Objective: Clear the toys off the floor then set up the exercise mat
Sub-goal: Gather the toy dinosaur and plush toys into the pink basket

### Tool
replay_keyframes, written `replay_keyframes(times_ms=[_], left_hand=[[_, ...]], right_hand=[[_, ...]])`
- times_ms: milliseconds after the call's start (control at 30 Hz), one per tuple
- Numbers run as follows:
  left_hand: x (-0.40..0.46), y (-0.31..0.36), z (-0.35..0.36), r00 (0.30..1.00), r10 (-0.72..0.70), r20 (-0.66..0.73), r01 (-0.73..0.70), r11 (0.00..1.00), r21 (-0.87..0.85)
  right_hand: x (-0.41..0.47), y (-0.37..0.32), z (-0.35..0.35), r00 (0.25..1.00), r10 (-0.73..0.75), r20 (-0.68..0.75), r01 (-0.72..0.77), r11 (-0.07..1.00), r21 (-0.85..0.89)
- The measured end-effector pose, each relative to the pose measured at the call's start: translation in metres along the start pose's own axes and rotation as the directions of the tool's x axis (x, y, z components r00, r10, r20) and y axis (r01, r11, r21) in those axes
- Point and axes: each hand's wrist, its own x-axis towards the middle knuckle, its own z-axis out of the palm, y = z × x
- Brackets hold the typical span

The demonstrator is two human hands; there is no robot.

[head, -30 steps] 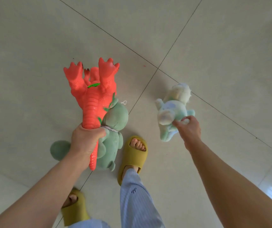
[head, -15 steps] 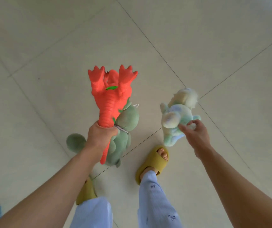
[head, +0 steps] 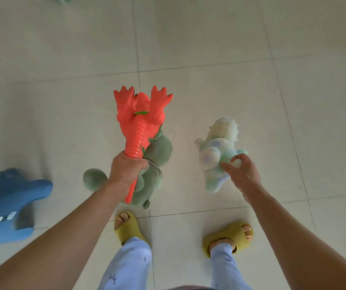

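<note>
left hand [head: 126, 170] is gripping the orange lobster toy [head: 140, 122] and green plush [head: 157, 162] together, claws pointing to 12 o'clock | right hand [head: 243, 174] is pinching the pastel plush [head: 218, 151], hanging above the tiled floor [head: 209, 49] | blue plush [head: 6, 201] is lying at 9 o'clock

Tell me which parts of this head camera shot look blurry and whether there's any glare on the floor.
Head view: the blue object at the left edge is motion-smeared; the pastel plush is soft; the orange toy is fairly crisp; the tiled floor is evenly lit, without hard glare.
</note>
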Motion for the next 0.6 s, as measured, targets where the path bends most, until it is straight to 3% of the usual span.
replay_keyframes(times_ms=[267, 600], left_hand=[[0.019, -0.025, -0.186, 0.973, -0.094, -0.213, 0.048, 0.976, -0.214], [-0.002, -0.076, -0.367, 0.864, -0.337, -0.375, 0.127, 0.866, -0.484]], right_hand=[[-0.053, -0.148, 0.138, 0.949, -0.215, 0.23, 0.253, 0.955, -0.151], [-0.164, -0.284, 0.302, 0.76, -0.391, 0.519, 0.574, 0.778, -0.254]])
